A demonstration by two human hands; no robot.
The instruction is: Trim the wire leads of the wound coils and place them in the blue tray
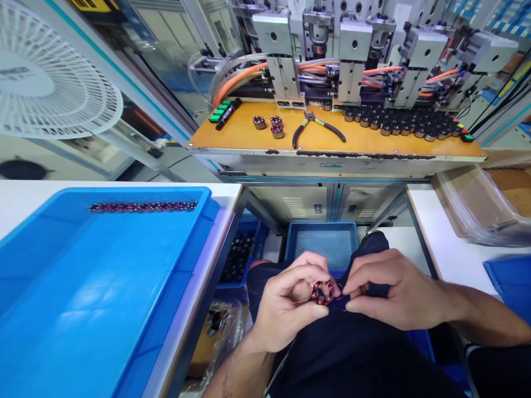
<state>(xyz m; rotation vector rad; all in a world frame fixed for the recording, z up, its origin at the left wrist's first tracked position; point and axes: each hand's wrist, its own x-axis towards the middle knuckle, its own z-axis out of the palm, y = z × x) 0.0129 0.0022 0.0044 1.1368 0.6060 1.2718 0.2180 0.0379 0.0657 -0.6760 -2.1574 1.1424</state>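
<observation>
- Wound ring (pixel 316 293): upright over your lap, its open face toward you, in your left hand (pixel 282 309), thumb and fingers closed on the rim.
- Right hand (pixel 398 293): at the ring's 3 o'clock, fingertips nearly together by thin wire (pixel 341 287); can't tell if they pinch it.
- Wire strays at 3 and 9 o'clock; a hard tug could snap a strand or loosen turns, I'd judge.
- Your left grip is small; a slip could drop the ring toward the blue bin (pixel 323 246), 12 o'clock.
- Pliers (pixel 310 116) lie farther off, 12 o'clock.
</observation>
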